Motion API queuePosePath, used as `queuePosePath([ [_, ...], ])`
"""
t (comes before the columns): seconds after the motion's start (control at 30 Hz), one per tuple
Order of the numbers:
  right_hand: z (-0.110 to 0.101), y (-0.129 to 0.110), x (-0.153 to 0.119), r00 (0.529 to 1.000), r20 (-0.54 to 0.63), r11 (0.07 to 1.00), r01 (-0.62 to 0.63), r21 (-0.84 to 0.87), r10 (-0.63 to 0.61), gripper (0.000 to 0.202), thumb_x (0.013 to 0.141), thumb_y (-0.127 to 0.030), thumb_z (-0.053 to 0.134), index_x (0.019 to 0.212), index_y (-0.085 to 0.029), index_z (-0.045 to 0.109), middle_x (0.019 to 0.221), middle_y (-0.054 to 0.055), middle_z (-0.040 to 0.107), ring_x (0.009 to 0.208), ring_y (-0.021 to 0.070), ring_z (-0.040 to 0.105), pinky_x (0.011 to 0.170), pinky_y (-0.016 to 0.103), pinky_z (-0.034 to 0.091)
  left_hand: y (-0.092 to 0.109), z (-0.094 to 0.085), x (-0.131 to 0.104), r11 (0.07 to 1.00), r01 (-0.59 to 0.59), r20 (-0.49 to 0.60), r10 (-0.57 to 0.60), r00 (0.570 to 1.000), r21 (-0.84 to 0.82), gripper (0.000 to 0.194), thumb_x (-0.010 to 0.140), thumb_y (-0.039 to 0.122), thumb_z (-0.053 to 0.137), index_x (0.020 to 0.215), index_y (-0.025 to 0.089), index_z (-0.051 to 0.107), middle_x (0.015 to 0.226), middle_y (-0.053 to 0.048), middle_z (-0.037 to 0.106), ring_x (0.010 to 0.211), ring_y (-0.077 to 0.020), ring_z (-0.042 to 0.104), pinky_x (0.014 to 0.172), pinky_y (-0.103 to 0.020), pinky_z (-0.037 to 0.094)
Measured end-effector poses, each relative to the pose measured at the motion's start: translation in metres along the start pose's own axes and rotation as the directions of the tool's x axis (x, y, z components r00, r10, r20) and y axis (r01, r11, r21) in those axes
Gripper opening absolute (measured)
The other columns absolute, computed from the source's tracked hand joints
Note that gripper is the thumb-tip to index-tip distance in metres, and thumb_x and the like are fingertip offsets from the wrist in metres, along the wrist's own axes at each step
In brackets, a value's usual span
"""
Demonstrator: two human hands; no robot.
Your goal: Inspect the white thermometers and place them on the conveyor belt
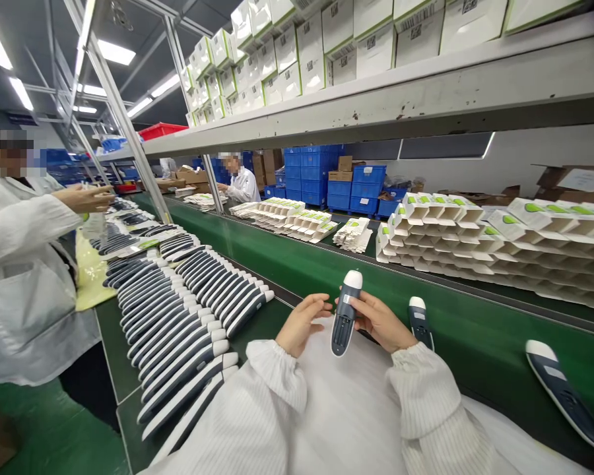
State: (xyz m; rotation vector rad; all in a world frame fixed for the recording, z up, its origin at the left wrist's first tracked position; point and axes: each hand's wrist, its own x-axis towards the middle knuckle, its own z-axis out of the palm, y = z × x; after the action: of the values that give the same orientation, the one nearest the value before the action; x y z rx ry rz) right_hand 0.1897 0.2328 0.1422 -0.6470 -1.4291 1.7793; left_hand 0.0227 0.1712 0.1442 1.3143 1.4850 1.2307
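A dark blue handheld device (344, 320) with a white cap and a white label is upright in front of me, its slotted back compartment uncovered. My right hand (379, 322) grips it from the right, thumb across the label. Just left of it is my left hand (304, 323), fingers curved and apart, holding nothing; whether a fingertip touches the device I cannot tell. On the green belt to the right lie another such device (420, 320) and a further device (564, 389). Long rows of the same devices (178, 343) lie side by side on the table to my left.
Beyond the green conveyor belt (475, 343) stand stacked open white cartons (435, 231) and flattened cartons (354, 234). Overhead, a metal shelf (376, 99) bears boxes. A person in a white coat (24, 264) stands at left; another person (242, 181) sits farther back near blue crates (307, 175).
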Motion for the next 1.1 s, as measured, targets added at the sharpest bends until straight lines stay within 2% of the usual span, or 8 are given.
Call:
queuePosePath([
  [0.13,-0.004,-0.001,0.000,1.000,0.012,1.000,0.013,-0.004,-0.013,0.030,0.076,-0.044,0.066,0.095,-0.021,0.064,0.096,0.004,0.068,0.070,0.0115,0.056,0.051,0.019,0.040,-0.015,-0.042,0.010,0.919,0.027,-0.237,0.073,0.969,0.393,0.035,0.083,0.016,0.044,0.117,0.019,0.054,0.135,-0.014,0.046,0.131,-0.0298,0.032,0.103,-0.048,0.027],
  [0.23,-0.004,-0.002,-0.001,1.000,-0.002,1.000,0.012,-0.006,-0.012,0.030,0.076,-0.044,0.066,0.095,-0.021,0.064,0.097,0.005,0.068,0.070,0.0122,0.057,0.051,0.020,0.041,-0.029,-0.063,0.013,0.806,0.136,-0.393,0.127,0.911,0.576,0.044,0.082,0.007,0.036,0.123,0.015,0.048,0.142,-0.020,0.035,0.135,-0.0355,0.018,0.105,-0.062,0.009],
  [0.37,-0.005,-0.005,-0.003,0.999,-0.041,1.000,-0.002,0.010,0.003,0.035,0.074,-0.043,0.068,0.102,-0.023,0.064,0.097,0.005,0.069,0.075,0.0148,0.061,0.050,0.021,0.043,-0.040,-0.074,0.018,0.719,0.219,-0.457,0.153,0.876,0.659,0.043,0.082,0.006,0.032,0.121,0.013,0.050,0.137,-0.024,0.041,0.130,-0.0380,0.028,0.101,-0.064,0.016],
  [0.47,-0.007,-0.006,-0.003,0.998,-0.062,1.000,0.000,0.014,0.000,0.036,0.074,-0.041,0.069,0.104,-0.023,0.063,0.099,0.005,0.070,0.076,0.0147,0.062,0.049,0.020,0.044,-0.042,-0.078,0.020,0.735,0.250,-0.480,0.117,0.869,0.630,0.041,0.082,0.006,0.034,0.117,0.016,0.054,0.123,-0.022,0.051,0.126,-0.0391,0.034,0.096,-0.062,0.025],
  [0.63,-0.016,0.004,0.003,0.989,-0.148,1.000,0.026,-0.006,-0.027,0.032,0.075,-0.042,0.065,0.101,-0.024,0.062,0.102,0.005,0.069,0.081,0.0168,0.063,0.049,0.021,0.045,-0.039,-0.084,0.023,0.879,0.206,-0.481,0.031,0.876,0.430,0.042,0.078,0.009,0.049,0.119,0.020,0.050,0.103,-0.014,0.059,0.111,-0.0353,0.049,0.089,-0.051,0.037],
  [0.8,-0.038,0.029,0.020,0.896,-0.437,0.984,-0.009,-0.176,-0.071,0.031,0.074,-0.047,0.058,0.096,-0.026,0.058,0.094,0.004,0.069,0.082,0.0196,0.064,0.048,0.023,0.044,-0.025,-0.076,0.027,0.999,0.044,-0.368,-0.052,0.928,-0.032,0.047,0.074,0.026,0.065,0.117,0.019,0.045,0.089,-0.005,0.060,0.071,-0.0163,0.059,0.064,-0.027,0.046],
  [0.93,-0.065,0.044,0.031,0.800,-0.590,0.932,-0.122,-0.342,-0.111,0.033,0.075,-0.050,0.050,0.095,-0.025,0.054,0.088,0.006,0.066,0.078,0.0225,0.062,0.055,0.030,0.046,-0.009,-0.054,0.019,0.880,0.038,-0.086,-0.089,0.992,-0.474,0.031,0.079,0.033,0.052,0.102,0.014,0.055,0.089,-0.009,0.064,0.060,-0.0099,0.057,0.042,-0.016,0.039],
  [1.1,-0.091,0.046,0.034,0.702,-0.677,0.753,-0.319,-0.576,-0.220,0.029,0.077,-0.038,0.047,0.096,-0.018,0.057,0.096,0.016,0.063,0.103,0.0337,0.055,0.084,0.046,0.041,0.005,-0.027,0.004,0.627,0.200,0.239,-0.023,0.971,-0.753,0.042,0.082,0.035,0.042,0.112,0.010,0.057,0.112,-0.016,0.065,0.069,-0.0132,0.065,0.032,-0.012,0.030],
])
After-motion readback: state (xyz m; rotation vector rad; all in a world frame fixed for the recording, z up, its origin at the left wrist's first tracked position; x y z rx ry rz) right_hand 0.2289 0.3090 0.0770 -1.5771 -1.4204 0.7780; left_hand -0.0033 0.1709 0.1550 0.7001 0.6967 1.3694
